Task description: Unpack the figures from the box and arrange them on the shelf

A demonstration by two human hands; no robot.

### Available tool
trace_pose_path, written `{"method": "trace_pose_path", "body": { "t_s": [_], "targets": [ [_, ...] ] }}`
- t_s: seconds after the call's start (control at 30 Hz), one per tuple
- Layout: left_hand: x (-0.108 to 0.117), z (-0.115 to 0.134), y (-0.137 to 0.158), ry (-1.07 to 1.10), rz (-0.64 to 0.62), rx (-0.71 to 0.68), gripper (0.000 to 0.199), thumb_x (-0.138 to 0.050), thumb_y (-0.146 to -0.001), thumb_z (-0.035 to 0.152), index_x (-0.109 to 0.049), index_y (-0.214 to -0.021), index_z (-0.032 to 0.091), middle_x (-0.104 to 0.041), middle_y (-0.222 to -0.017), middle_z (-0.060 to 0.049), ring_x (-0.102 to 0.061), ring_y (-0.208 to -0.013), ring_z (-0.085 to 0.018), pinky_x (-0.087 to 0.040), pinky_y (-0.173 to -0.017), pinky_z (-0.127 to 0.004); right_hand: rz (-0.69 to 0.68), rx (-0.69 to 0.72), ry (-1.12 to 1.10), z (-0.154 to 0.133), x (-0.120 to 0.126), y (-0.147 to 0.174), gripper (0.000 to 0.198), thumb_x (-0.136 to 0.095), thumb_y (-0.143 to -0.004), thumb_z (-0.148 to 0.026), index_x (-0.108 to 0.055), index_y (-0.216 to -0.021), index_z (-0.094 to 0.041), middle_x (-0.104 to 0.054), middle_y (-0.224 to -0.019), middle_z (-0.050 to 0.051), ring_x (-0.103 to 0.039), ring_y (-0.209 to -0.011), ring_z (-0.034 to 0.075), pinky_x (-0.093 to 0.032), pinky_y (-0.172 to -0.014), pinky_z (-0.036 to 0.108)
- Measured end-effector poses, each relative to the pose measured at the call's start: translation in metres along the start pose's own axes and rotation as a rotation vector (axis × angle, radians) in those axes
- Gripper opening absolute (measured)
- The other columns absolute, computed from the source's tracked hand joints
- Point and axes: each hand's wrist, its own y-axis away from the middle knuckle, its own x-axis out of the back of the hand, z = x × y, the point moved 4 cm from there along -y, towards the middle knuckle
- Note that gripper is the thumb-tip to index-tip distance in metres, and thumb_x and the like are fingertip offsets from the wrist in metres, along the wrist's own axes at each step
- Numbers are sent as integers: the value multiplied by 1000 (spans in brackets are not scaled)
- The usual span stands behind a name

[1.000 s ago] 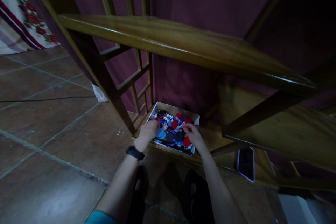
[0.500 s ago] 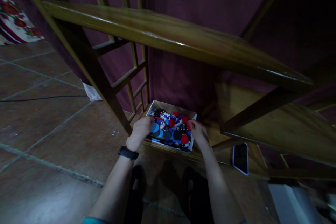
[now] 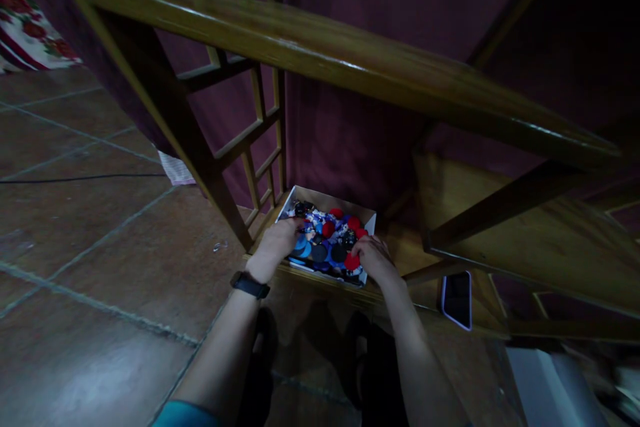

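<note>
Wooden shelf [image 3: 407,247]: low; we find the box on it. Open cardboard box [image 3: 333,200]: crowded with mixed small pieces, between both hands. Left hand [image 3: 277,240]: over the left rim, slightly farther in than half a second ago; fingers curled, hold indiscernible. Right hand [image 3: 375,257]: shifted from the right rim inward; fingers bent, nearly together; we cannot tell whether they grip. Red disc [image 3: 353,262]: under those fingers; we judge attention has turned to this near-right corner.
</note>
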Motion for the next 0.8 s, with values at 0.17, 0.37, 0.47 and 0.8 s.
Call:
{"method": "trace_pose_path", "body": {
  "t_s": [0.17, 0.37, 0.47, 0.8],
  "targets": [
    [-21, 37, 5, -11, -76, -238, 35, -52, -77, 23, -60, -110, 30, -62, -109, -4, -56, -100, -21, -41, -86, -29, 28, 12, 52, -7, 7, 4, 28, -45, -78, -11, -68, -84, -27, -62, -101, 3, -42, -104, 21, -26, -84, 35],
    [-66, 75, 17, -80, -102, -503, 49, -62, -70, 21, -54, -118, 24, -53, -122, -7, -45, -116, -24, -34, -98, -36, -55, 23, 51, -12, 3, 5, 28, -49, -76, -11, -65, -92, -28, -60, -100, 2, -42, -103, 21, -25, -86, 35],
    [-76, 78, 19, -162, -73, -484, 47, -60, -70, 16, -53, -117, 19, -52, -122, -11, -47, -113, -27, -34, -97, -42, -56, 19, 74, -14, 3, 7, 26, -49, -77, -14, -65, -92, -28, -59, -100, 3, -41, -104, 22, -26, -85, 37],
    [-46, 68, 4, -105, 15, -371, 41, -55, -70, 11, -53, -111, 15, -54, -110, -12, -54, -102, -22, -41, -89, -31, 55, 77, 140, -30, 1, 14, 27, -51, -76, -16, -62, -100, -23, -43, -125, 8, -31, -117, 26, -25, -94, 39]
  ]
}}
